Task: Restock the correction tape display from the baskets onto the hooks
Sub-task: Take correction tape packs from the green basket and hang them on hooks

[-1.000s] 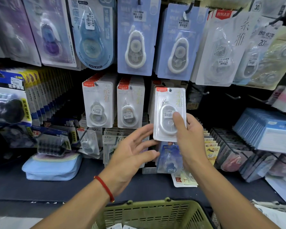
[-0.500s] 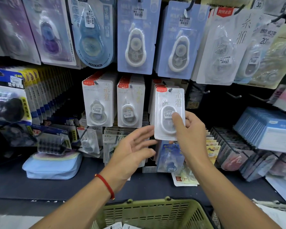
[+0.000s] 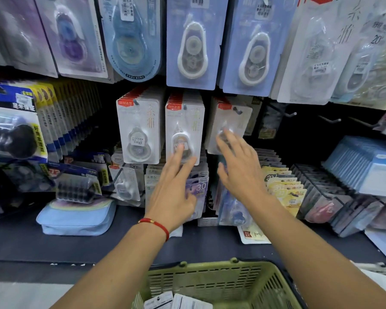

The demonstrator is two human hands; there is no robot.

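Three stacks of white correction tape packs with red corner labels hang side by side on hooks: a left stack [image 3: 140, 130], a middle stack [image 3: 184, 128] and a right stack [image 3: 231, 121]. The right stack's front pack hangs on its hook [image 3: 236, 110]. My right hand [image 3: 239, 168], blurred, has straight fingers, and its fingertips reach that pack's lower part. My left hand [image 3: 174, 186], with a red bracelet at the wrist, is spread flat, and its fingertips overlap the bottom of the middle stack. Neither hand holds anything. A green basket [image 3: 210, 279] below holds white packs [image 3: 176, 302].
Larger blue and purple tape packs [image 3: 192, 41] hang in the row above. Bare black hooks [image 3: 288, 112] stick out right of the stacks. Below on the dark shelf are racks of small packs [image 3: 283, 188], a light blue pouch [image 3: 76, 217] and blue boxes [image 3: 366, 166].
My right hand held a white pack up at the right stack; that pack now hangs there and the hand has let go. My left hand has moved up toward the middle stack.
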